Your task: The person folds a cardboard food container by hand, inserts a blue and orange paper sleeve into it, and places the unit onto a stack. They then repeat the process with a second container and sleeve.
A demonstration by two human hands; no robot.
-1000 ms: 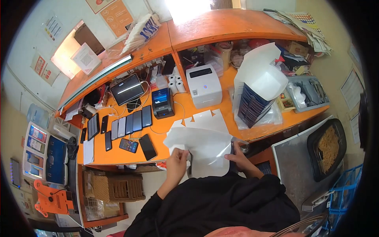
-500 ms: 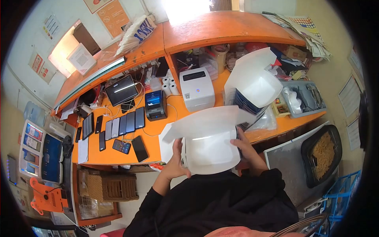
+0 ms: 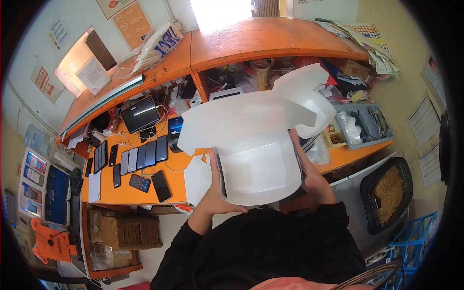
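A white paper takeout box [image 3: 261, 174] with its lid flap unfolded upward is held in front of my chest, its inside bare. My left hand [image 3: 213, 193] grips the box's left wall, thumb underneath near the bottom edge. On the opposite wall my right hand [image 3: 311, 179] is wrapped, with its fingers partly hidden behind the side. Behind the box stands a stack of similar takeout boxes [image 3: 311, 108], the top one with its lid up. The held box hides part of this stack and most of a white label printer [image 3: 226, 94].
Several phones [image 3: 140, 157] and a tablet [image 3: 140, 114] lie on the orange counter [image 3: 106, 191] at left. A grey cutlery tray [image 3: 365, 140] sits at right. Below it, a black tray of brown food [image 3: 386, 195] rests on a metal surface. Wicker baskets [image 3: 137, 232] are under the counter.
Both hands have raised the takeout box toward the camera, so it looks larger and covers more of the printer and the stack. The view has shifted slightly.
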